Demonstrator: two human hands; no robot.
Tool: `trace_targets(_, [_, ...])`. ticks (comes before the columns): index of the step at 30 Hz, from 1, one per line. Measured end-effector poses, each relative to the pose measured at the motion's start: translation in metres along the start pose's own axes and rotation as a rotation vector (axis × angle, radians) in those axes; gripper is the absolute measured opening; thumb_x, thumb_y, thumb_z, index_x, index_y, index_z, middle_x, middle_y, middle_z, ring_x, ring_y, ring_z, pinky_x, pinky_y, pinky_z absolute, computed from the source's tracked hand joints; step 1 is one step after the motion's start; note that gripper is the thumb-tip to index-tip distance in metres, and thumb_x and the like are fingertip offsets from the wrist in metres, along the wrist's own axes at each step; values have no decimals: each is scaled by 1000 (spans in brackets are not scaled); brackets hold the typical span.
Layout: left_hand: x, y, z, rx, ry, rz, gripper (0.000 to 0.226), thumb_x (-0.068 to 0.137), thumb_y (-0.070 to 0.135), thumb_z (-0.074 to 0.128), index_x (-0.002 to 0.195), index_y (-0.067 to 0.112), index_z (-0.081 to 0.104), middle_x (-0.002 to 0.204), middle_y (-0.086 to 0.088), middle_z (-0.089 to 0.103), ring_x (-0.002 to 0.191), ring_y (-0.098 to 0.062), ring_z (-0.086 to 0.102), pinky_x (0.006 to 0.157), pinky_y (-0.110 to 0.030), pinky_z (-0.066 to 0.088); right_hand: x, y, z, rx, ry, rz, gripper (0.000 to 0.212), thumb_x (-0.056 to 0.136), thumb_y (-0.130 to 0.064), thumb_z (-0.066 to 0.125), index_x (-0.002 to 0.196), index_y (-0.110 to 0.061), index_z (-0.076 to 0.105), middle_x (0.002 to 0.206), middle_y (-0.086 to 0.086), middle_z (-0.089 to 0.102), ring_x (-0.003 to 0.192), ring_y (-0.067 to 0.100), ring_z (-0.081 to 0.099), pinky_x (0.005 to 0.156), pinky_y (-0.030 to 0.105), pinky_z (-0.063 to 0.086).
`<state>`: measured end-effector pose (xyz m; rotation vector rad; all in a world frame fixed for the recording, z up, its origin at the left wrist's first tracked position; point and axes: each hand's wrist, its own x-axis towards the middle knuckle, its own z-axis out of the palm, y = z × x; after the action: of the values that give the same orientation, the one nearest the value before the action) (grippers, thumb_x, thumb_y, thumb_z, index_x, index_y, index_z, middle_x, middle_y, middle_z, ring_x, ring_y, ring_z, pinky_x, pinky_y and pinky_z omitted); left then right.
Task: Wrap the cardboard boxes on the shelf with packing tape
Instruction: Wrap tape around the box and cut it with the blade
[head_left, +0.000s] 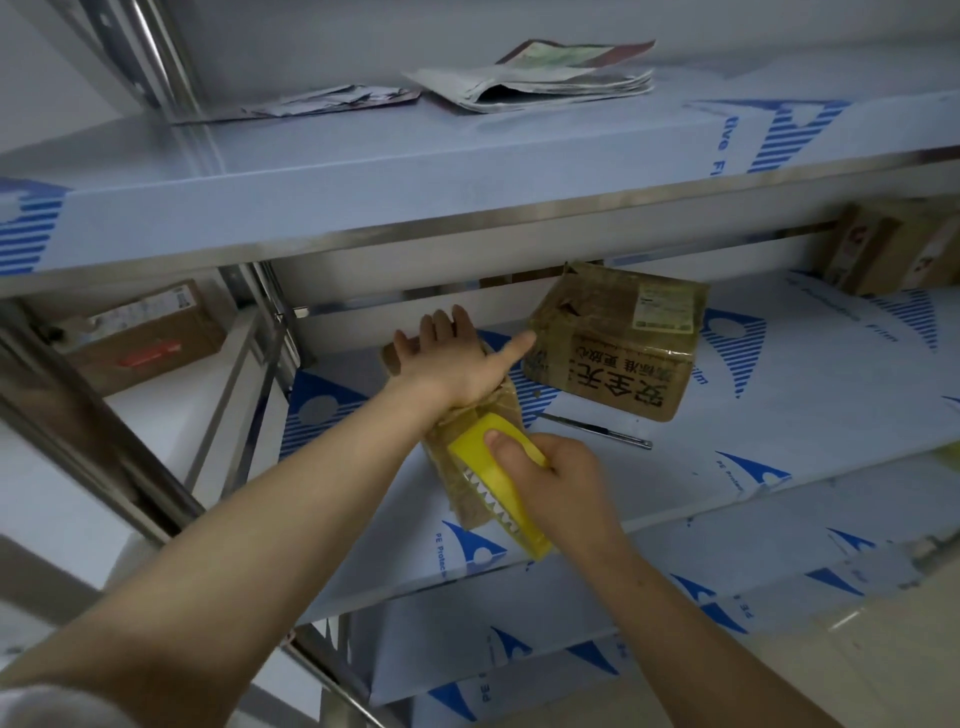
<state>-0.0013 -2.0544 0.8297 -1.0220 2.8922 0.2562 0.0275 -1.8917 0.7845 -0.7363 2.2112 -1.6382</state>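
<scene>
left hand (447, 358) is lying flat, fingers straight, pressing the small cardboard box (465, 501) on the middle shelf (727, 441) | right hand (550, 483) is gripping the yellow tape dispenser (501, 499) at this box's 5 o'clock end | bigger box (613, 343) is sitting at 1 o'clock

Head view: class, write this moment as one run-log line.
left hand: flat on small box | right hand: grips yellow tape dispenser at box's near end | larger box: right, on shelf

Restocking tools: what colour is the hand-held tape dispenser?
Yellow plastic tape dispenser, clearest in the head view.
</scene>
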Motion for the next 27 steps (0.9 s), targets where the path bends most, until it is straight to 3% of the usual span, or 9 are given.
trace_targets(5, [3, -4, 3, -12, 256, 13, 81, 91, 70, 18, 133, 6, 43, 134, -19, 48, 123, -36, 43, 98, -45, 34, -3, 1, 1, 0, 12, -9, 53, 84, -44, 62, 47, -19, 34, 42, -7, 32, 44, 7, 34, 51, 26, 32])
trace_targets(10, [21, -10, -7, -84, 295, -9, 46, 103, 39, 25, 124, 7, 51, 125, -16, 56, 114, -32, 52, 91, -39, 41, -6, 4, 3, 2, 24, 9, 53, 84, -47, 61, 45, -20, 37, 42, -6, 36, 47, 9, 39, 54, 27, 37])
trace_targets(12, [27, -18, -13, -204, 271, 37, 35, 103, 30, 32, 117, 9, 56, 118, -14, 59, 105, -28, 56, 87, -34, 42, -5, 4, 2, -3, 22, 31, 52, 84, -49, 60, 45, -21, 41, 43, -6, 38, 50, 10, 42, 56, 27, 38])
trace_targets(16, [30, -51, -41, -744, 62, -27, 30, 92, 41, 57, 91, 13, 69, 90, -2, 68, 77, -15, 62, 68, -25, 46, -3, 0, -2, 3, 15, 72, 52, 85, -49, 60, 38, -28, 48, 38, -10, 38, 47, 7, 39, 55, 24, 36])
trace_targets(19, [19, -85, -29, -952, -46, -80, 20, 85, 35, 66, 91, 16, 67, 95, -7, 68, 88, -19, 62, 84, -28, 48, -4, -5, -4, 52, -10, 120, 51, 85, -48, 61, 42, -23, 50, 44, -10, 44, 49, 7, 44, 58, 26, 39])
trace_targets(21, [9, -96, -5, -1235, -122, -132, 26, 85, 32, 66, 102, 13, 66, 103, -9, 67, 92, -21, 62, 89, -32, 49, -7, -17, -8, 83, -41, 171, 42, 85, -48, 61, 59, -15, 61, 61, 3, 59, 57, 13, 54, 61, 28, 44])
trace_targets(24, [7, -92, 13, -1390, -98, -178, 26, 88, 29, 62, 107, 11, 63, 99, -7, 66, 87, -19, 61, 74, -29, 50, -15, -45, -21, 170, -81, 223, 52, 85, -47, 63, 94, 4, 67, 94, 22, 67, 83, 20, 65, 71, 30, 51])
trace_targets(25, [7, -88, 13, -1390, -106, -204, 19, 89, 30, 61, 101, 15, 63, 93, -5, 65, 83, -18, 60, 69, -30, 49, -16, -55, -29, 215, -102, 214, 43, 85, -43, 64, 92, -1, 68, 92, 16, 68, 83, 17, 64, 74, 31, 52])
trace_targets(27, [4, -80, 11, -1385, -175, -288, 15, 91, 33, 56, 85, 20, 61, 84, -3, 63, 75, -18, 59, 63, -31, 50, -14, -75, -44, 317, -182, 164, 25, 84, -29, 67, 65, -13, 70, 62, 1, 70, 63, 12, 65, 70, 32, 52])
